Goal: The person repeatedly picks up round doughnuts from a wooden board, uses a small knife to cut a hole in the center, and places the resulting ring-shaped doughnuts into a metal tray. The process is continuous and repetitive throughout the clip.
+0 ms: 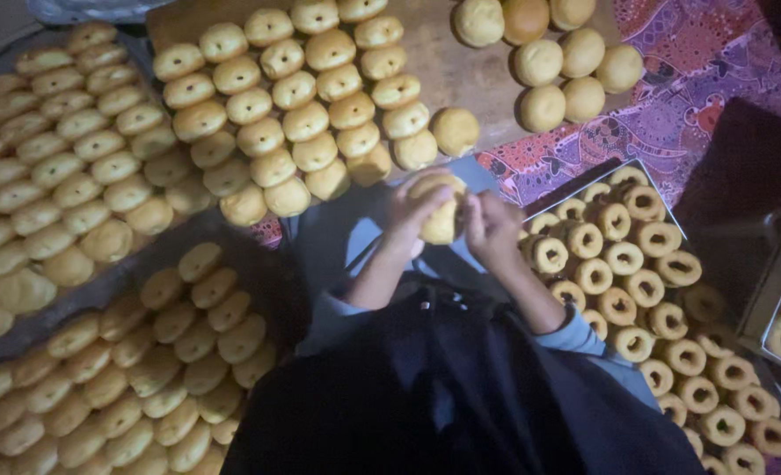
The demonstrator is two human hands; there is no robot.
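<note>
Both of my hands are raised in front of my chest and closed on one pale yellow dough round (441, 222). My left hand (415, 209) wraps its left side and top. My right hand (492, 225) pinches its right edge with the fingertips. A wooden board (461, 75) lies just beyond my hands and carries rows of similar smooth dough rounds (294, 92). A metal tray (584, 180) to the right of my right hand holds ring-shaped pieces with holes (619, 259).
Two long trays (100, 290) packed with dough rounds fill the left side. Several more rounds (566, 62) sit on the board's far right. A purple patterned cloth (672, 105) covers the surface. Another tray (773, 290) with rings is at the right edge.
</note>
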